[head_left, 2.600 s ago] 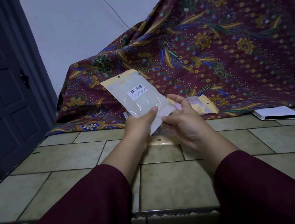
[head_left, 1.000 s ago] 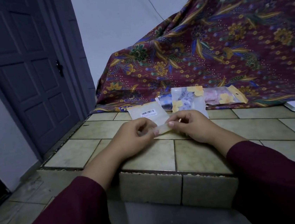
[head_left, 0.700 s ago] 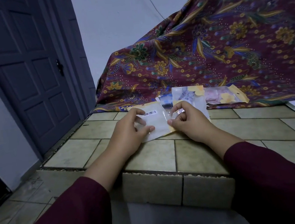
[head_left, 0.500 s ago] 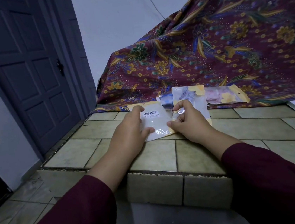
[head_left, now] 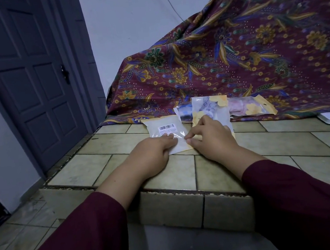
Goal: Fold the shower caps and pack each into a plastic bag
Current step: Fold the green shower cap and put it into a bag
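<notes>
Behind the plastic bag [head_left: 168, 133], three packed bags [head_left: 209, 107].

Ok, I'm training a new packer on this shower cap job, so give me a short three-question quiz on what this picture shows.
1. True or false: the bag with the barcode label lies flat on the tiled counter.
2. What is the left hand doing? A) lifting a bag off the counter B) pressing on the near end of the barcode bag C) hanging idle off the edge
3. Fill in: the filled bags at the back lie against the patterned ____.

Key
1. True.
2. B; the right hand pinches the same bag's near edge.
3. Cloth.
</notes>
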